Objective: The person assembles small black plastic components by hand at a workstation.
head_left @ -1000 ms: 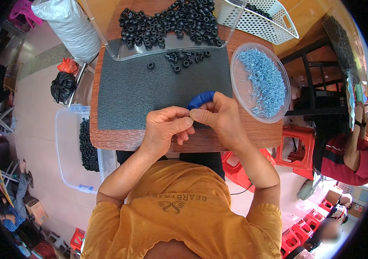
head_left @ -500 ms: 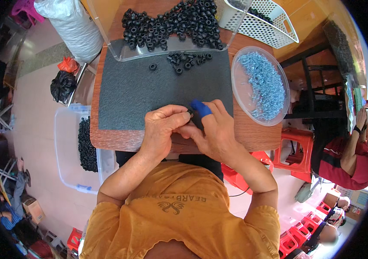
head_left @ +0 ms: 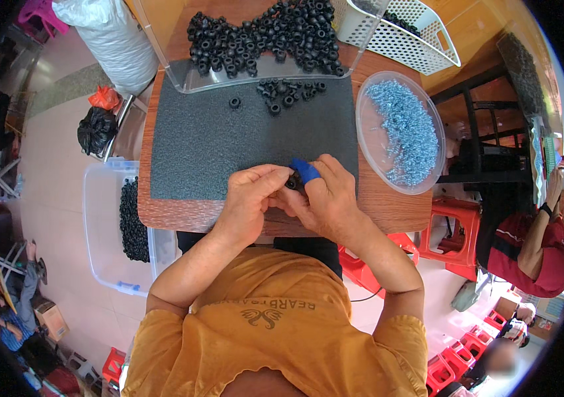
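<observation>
Fingers of the left hand [head_left: 250, 198] and right hand [head_left: 325, 198] are pinched together on one black ring [head_left: 291, 181]; many loose rings [head_left: 265, 33], at 12 o'clock, are left unhandled.

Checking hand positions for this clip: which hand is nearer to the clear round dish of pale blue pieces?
Right. The right hand lies just left of the dish, a short strip of table between them. The left hand sits farther left, beyond the right hand, over the dark mat.

Bright even daylight, soft shadows, fisheye-bent edges
</observation>
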Demonstrator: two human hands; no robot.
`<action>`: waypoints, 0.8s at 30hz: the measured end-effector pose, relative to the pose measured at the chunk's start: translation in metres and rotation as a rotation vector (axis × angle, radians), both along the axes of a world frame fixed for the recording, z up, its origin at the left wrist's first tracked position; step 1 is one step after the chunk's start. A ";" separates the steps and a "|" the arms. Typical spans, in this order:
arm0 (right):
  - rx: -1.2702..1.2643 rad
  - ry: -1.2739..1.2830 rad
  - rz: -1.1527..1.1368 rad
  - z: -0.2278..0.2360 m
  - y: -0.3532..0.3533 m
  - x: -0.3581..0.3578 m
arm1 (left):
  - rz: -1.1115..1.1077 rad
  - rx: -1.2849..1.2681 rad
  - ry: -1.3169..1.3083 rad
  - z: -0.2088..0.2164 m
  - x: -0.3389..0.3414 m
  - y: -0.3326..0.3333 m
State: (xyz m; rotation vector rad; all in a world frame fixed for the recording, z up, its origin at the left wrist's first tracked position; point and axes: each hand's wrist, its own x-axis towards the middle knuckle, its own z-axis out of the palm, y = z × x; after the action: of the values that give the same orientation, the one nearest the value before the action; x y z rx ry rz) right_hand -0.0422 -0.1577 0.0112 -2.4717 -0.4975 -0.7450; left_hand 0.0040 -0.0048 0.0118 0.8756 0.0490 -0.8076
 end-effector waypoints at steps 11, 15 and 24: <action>-0.063 0.101 0.020 0.002 -0.002 -0.002 | -0.137 0.190 -0.186 -0.009 -0.001 0.003; -0.126 0.113 0.055 0.004 -0.006 -0.003 | -0.133 0.209 -0.240 -0.008 -0.002 0.003; -0.100 0.026 0.106 0.006 -0.008 0.000 | -0.250 0.238 -0.267 -0.011 0.005 0.007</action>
State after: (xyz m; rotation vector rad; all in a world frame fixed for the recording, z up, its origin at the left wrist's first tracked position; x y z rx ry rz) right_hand -0.0421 -0.1660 0.0177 -2.5209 -0.6656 -0.6601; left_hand 0.0092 0.0018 0.0008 1.2260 -0.2068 -0.9225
